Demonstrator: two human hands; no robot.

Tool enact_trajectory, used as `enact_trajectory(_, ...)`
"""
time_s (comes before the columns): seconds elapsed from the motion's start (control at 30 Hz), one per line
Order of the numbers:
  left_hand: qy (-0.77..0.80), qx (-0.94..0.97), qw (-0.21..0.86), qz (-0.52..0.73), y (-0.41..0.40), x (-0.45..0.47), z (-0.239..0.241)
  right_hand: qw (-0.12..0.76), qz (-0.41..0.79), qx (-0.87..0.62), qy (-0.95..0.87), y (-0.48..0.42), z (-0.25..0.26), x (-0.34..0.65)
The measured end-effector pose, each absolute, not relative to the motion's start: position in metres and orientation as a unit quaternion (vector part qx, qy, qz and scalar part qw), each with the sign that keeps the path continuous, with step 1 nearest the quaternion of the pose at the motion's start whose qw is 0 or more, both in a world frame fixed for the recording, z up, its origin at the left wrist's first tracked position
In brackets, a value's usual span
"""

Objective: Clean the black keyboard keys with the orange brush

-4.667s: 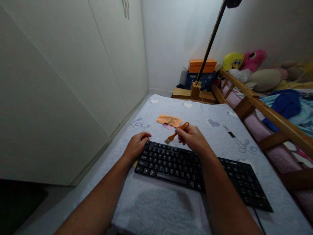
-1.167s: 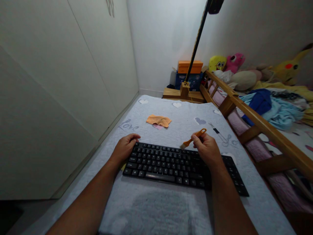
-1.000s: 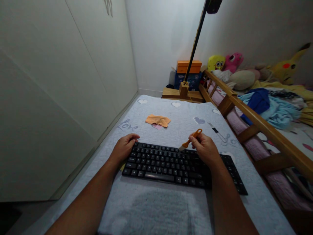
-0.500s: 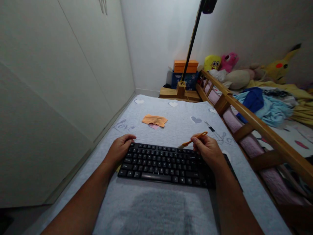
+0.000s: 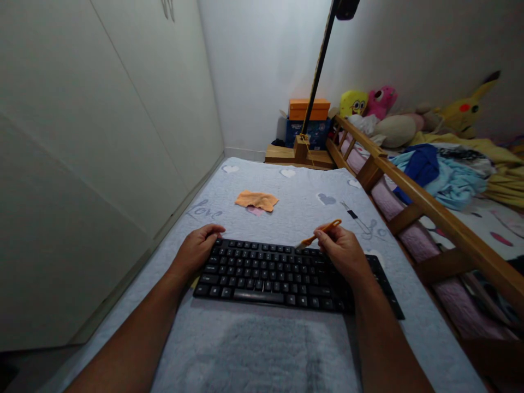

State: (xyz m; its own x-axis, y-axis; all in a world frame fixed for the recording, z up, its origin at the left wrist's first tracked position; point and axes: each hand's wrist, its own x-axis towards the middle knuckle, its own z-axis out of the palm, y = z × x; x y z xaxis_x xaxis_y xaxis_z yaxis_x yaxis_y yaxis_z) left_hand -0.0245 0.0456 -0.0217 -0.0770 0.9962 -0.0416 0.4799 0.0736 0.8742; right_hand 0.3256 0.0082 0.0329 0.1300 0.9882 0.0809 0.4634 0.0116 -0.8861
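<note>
A black computer keyboard (image 5: 262, 275) lies on the pale bedspread in front of me. Its upper left corner is gripped by my left hand (image 5: 198, 248), thumb on top and fingers curled at the far edge. My right hand (image 5: 339, 248) pinches a small brush (image 5: 323, 231) with an orange handle. The pale bristles point left and down at the keyboard's top row of keys; whether they touch cannot be made out. My right hand and forearm cover part of the keyboard's right side. Something yellowish shows under its left edge.
An orange cloth (image 5: 257, 200) lies beyond the keyboard. To the right is a thin metal tool with a black band (image 5: 352, 214). A wooden bed rail (image 5: 434, 185) runs along the right, with plush toys and clothes behind it. White cabinet doors (image 5: 102, 164) stand left.
My right hand and the brush have shifted slightly left along the keyboard's top edge. The left hand keeps its hold on the corner. The whole view has moved a little.
</note>
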Motion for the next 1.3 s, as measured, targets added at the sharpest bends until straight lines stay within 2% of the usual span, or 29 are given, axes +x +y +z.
enact_trajectory(0.3, 0.642, 0.572, 0.359, 0.362, 0.044, -0.022, -0.018, 0.368, 0.240, -0.665, -0.604, 0.008, 0.032, 0.335)
enact_trajectory(0.4, 0.638, 0.573, 0.362, 0.365, 0.044, -0.023, -0.021, 0.382, 0.219, -0.674, -0.593, 0.008, 0.033, 0.339)
enact_trajectory(0.67, 0.635, 0.587, 0.354, 0.357, 0.046, -0.025, -0.023, 0.429, 0.273, -0.639, -0.577, 0.007, 0.030, 0.324)
enact_trajectory(0.87, 0.638, 0.581, 0.356, 0.358, 0.045, -0.024, -0.021, 0.388, 0.203, -0.667, -0.603, 0.009, 0.027, 0.332)
enact_trajectory(1.0, 0.643, 0.572, 0.360, 0.361, 0.045, -0.024, -0.022, 0.400, 0.164, -0.682, -0.590, 0.008, 0.028, 0.341)
enact_trajectory(1.13, 0.643, 0.567, 0.365, 0.365, 0.045, -0.023, -0.022, 0.430, 0.194, -0.668, -0.575, 0.006, 0.028, 0.337)
enact_trajectory(1.3, 0.646, 0.571, 0.360, 0.357, 0.045, -0.022, -0.019, 0.405, 0.217, -0.657, -0.598, 0.007, 0.028, 0.328)
